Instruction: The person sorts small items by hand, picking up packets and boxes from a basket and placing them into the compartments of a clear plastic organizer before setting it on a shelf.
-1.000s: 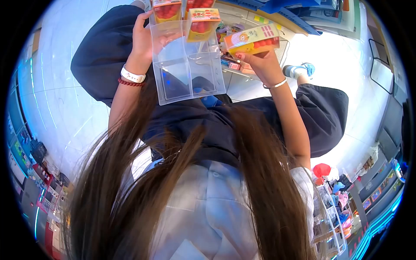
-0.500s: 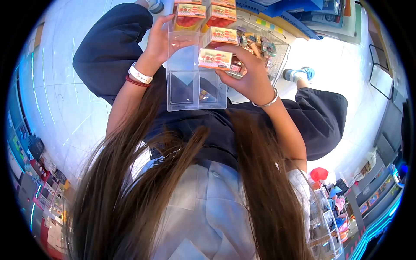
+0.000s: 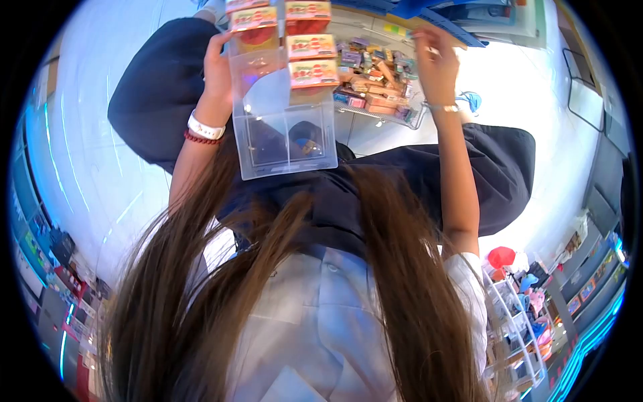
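Note:
A clear plastic container [image 3: 261, 164] with a divider down its middle hangs over my lap. My left hand [image 3: 218, 74] holds it by its left side, fingers partly behind the wall. Several small orange and white boxes [image 3: 313, 74] stand in two columns in its far part; the near part holds none. My right hand [image 3: 437, 63] is off to the right, away from the container, blurred, with its fingers curled; whether anything is in it cannot be made out. A wire basket [image 3: 416, 119] full of small colourful boxes [image 3: 378, 80] lies between the container and my right hand.
Blue folders or trays [image 3: 435, 20] with clear sleeves stand at the top right. My legs are spread on the white tiled floor [image 3: 80, 134]. A white rack [image 3: 512, 321] with colourful items stands at the lower right.
My right hand has let go of the orange and white box at the right column and moved right, past the basket. The container and my left hand have shifted slightly left.

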Action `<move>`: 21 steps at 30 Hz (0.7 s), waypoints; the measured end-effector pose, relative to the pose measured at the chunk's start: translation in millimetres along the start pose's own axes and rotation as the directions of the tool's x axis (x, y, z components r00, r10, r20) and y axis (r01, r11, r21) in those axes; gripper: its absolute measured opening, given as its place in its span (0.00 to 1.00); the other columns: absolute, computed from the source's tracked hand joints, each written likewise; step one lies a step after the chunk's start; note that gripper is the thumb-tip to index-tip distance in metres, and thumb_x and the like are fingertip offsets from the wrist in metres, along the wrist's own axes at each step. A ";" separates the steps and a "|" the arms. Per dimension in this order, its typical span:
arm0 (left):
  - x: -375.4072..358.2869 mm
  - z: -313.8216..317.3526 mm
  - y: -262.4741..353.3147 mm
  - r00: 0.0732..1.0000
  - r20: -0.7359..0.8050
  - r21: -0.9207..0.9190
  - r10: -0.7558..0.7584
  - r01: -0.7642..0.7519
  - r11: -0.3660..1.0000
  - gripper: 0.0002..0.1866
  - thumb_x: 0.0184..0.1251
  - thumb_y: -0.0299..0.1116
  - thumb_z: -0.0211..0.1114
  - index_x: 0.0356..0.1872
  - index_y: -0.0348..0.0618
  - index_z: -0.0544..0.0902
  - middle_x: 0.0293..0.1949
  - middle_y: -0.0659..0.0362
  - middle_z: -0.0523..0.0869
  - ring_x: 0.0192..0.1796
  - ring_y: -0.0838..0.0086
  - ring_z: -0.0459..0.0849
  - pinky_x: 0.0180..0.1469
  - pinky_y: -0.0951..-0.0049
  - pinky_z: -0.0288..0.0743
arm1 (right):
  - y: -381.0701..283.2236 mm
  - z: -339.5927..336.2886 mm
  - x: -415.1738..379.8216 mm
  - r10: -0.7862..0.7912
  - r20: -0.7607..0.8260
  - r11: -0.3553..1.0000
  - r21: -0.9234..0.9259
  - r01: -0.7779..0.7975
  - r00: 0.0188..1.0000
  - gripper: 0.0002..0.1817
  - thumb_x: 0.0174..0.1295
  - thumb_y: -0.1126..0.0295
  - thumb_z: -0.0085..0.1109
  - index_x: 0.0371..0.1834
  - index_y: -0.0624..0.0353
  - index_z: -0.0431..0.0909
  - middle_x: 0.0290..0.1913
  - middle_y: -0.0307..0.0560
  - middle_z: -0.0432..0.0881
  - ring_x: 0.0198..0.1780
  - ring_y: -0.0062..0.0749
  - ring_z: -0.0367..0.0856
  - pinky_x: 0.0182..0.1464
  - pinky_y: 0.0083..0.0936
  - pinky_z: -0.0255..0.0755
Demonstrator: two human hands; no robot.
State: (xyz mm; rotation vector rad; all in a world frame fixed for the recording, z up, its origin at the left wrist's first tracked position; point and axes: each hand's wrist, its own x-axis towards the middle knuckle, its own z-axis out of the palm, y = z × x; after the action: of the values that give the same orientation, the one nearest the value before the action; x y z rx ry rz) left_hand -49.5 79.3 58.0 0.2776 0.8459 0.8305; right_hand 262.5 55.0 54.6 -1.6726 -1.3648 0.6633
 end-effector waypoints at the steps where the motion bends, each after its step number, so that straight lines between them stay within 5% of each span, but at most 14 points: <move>1: 1.1 -1.8 0.3 1.000 0.021 0.003 -0.007 0.007 1.000 0.33 0.59 0.54 0.47 0.59 0.41 0.65 0.56 0.52 0.73 0.54 0.63 0.74 0.49 0.67 0.72 | 43.0 4.0 2.7 -0.015 0.120 0.967 -0.251 0.045 0.993 0.15 0.55 0.62 0.59 0.41 0.61 0.76 0.38 0.57 0.81 0.39 0.41 0.81 0.42 0.29 0.74; 2: 1.0 -6.6 0.7 1.000 0.013 0.003 -0.007 0.007 1.000 0.33 0.58 0.54 0.47 0.59 0.41 0.65 0.56 0.52 0.73 0.53 0.63 0.74 0.50 0.67 0.71 | 67.3 8.8 -0.3 -0.029 0.271 0.892 -0.426 0.147 0.962 0.20 0.52 0.59 0.60 0.43 0.62 0.75 0.39 0.61 0.79 0.40 0.51 0.79 0.46 0.36 0.72; 3: 0.6 -7.5 0.0 1.000 0.001 0.003 -0.006 0.006 1.000 0.33 0.58 0.54 0.47 0.59 0.41 0.65 0.56 0.52 0.73 0.53 0.63 0.75 0.51 0.66 0.70 | 81.7 16.2 1.6 0.228 0.511 0.812 -0.570 0.129 0.829 0.24 0.52 0.56 0.59 0.47 0.61 0.74 0.41 0.62 0.79 0.44 0.52 0.78 0.49 0.38 0.71; 5: 0.7 -3.8 -1.1 1.000 -0.027 -0.001 -0.001 0.001 1.000 0.33 0.58 0.54 0.47 0.58 0.40 0.66 0.56 0.53 0.73 0.53 0.62 0.75 0.52 0.66 0.70 | 118.5 40.5 -11.9 0.206 0.623 0.773 -0.576 0.265 0.754 0.27 0.52 0.54 0.61 0.51 0.59 0.74 0.45 0.61 0.78 0.45 0.53 0.78 0.50 0.38 0.71; 6: -0.6 -10.2 4.1 1.000 -0.017 -0.006 0.005 -0.005 1.000 0.32 0.58 0.54 0.47 0.58 0.41 0.67 0.56 0.54 0.73 0.54 0.63 0.74 0.53 0.67 0.69 | 141.9 62.2 -8.8 0.337 0.649 0.805 -0.574 0.149 0.682 0.30 0.52 0.55 0.61 0.56 0.58 0.70 0.53 0.62 0.72 0.51 0.54 0.75 0.53 0.38 0.70; 7: 0.3 -14.1 4.7 1.000 -0.011 -0.010 0.010 -0.010 1.000 0.31 0.58 0.54 0.48 0.57 0.42 0.68 0.56 0.54 0.73 0.54 0.64 0.74 0.54 0.67 0.68 | 159.7 81.8 -14.9 0.338 0.647 0.806 -0.574 0.145 0.684 0.30 0.52 0.55 0.61 0.56 0.58 0.70 0.53 0.62 0.72 0.51 0.54 0.75 0.53 0.38 0.70; 9: 1.2 -12.5 3.3 0.999 0.023 -0.046 0.041 -0.040 0.998 0.30 0.58 0.54 0.48 0.56 0.42 0.69 0.55 0.55 0.74 0.54 0.64 0.74 0.56 0.68 0.67 | 185.2 117.0 -25.7 0.182 0.466 0.825 -0.551 0.124 0.866 0.33 0.52 0.58 0.60 0.61 0.56 0.65 0.59 0.61 0.67 0.55 0.55 0.71 0.57 0.38 0.68; 11: -0.3 -20.1 0.0 0.997 0.041 -0.080 0.065 -0.061 0.995 0.29 0.58 0.53 0.49 0.55 0.43 0.70 0.55 0.56 0.74 0.54 0.65 0.74 0.57 0.68 0.66 | 209.7 145.6 -21.4 0.240 0.506 0.794 -0.594 0.132 0.828 0.31 0.53 0.62 0.58 0.61 0.55 0.64 0.60 0.60 0.65 0.57 0.54 0.70 0.58 0.38 0.67; 14: 20.5 -62.5 -1.4 0.873 0.485 -0.373 0.044 0.161 0.914 0.27 0.62 0.51 0.48 0.56 0.43 0.69 0.56 0.55 0.74 0.57 0.65 0.72 0.60 0.67 0.63 | 205.4 169.9 -13.9 0.346 0.513 0.716 -0.685 0.132 0.785 0.26 0.54 0.69 0.54 0.60 0.54 0.64 0.62 0.58 0.64 0.58 0.53 0.70 0.58 0.40 0.67; 19: 21.2 -52.0 -1.2 0.928 0.367 -0.377 0.060 0.089 0.922 0.28 0.63 0.53 0.48 0.56 0.43 0.69 0.56 0.55 0.73 0.58 0.64 0.71 0.61 0.64 0.62 | 210.6 171.6 -12.5 0.374 0.449 0.680 -0.728 0.090 0.812 0.21 0.55 0.76 0.50 0.54 0.56 0.68 0.60 0.56 0.65 0.58 0.51 0.69 0.57 0.44 0.69; 21: 27.0 -55.0 -0.1 0.938 0.347 -0.313 0.015 0.101 0.944 0.28 0.63 0.54 0.48 0.56 0.43 0.69 0.57 0.55 0.73 0.57 0.64 0.72 0.61 0.65 0.62 | 211.2 162.1 -13.7 0.327 0.530 0.690 -0.700 0.186 0.782 0.21 0.53 0.76 0.52 0.53 0.57 0.68 0.58 0.53 0.67 0.58 0.51 0.69 0.56 0.44 0.69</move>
State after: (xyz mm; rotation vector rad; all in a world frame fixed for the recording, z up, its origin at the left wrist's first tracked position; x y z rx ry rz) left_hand -80.6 94.0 7.3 0.1040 0.3738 0.8355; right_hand 232.1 79.7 -209.2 -2.2538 -2.2793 0.8336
